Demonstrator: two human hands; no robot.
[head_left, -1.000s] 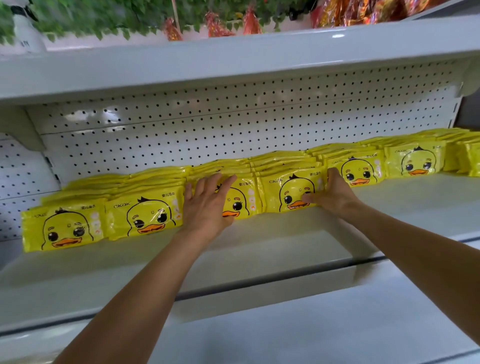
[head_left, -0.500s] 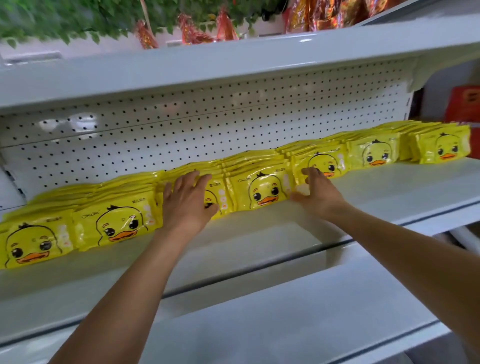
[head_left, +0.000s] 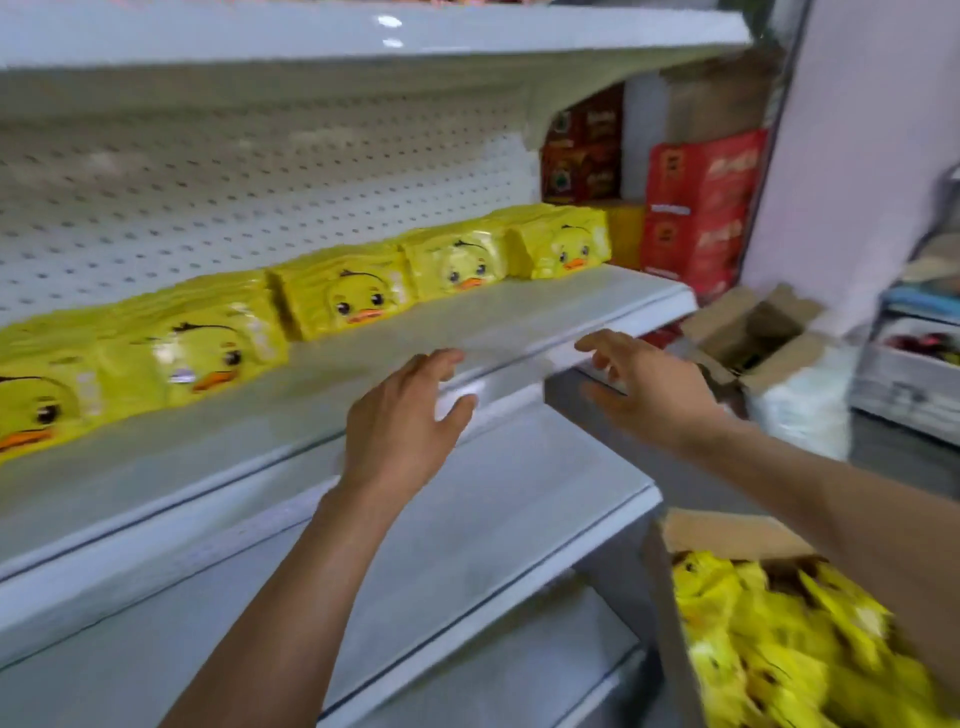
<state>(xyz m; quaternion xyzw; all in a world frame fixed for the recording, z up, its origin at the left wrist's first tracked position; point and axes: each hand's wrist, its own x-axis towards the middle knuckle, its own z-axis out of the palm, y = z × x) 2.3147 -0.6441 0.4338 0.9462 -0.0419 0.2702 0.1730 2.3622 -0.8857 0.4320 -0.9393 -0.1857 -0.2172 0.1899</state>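
**Both hands empty at the shelf front**

The left hand is extended palm down over the shelf's front edge, fingers loosely spread and holding nothing. The right hand reaches off the shelf's right end, fingers spread and slightly bent, also empty. The duck packs stand upright in a row along the far side of the shelf, apart from both hands. The near-right cardboard box holds loose duck packs, blurred. Contents of the open carton further right cannot be told.

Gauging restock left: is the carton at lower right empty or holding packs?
Not empty: the open carton holds a blurred heap of yellow duck packs; how deep, cannot tell.
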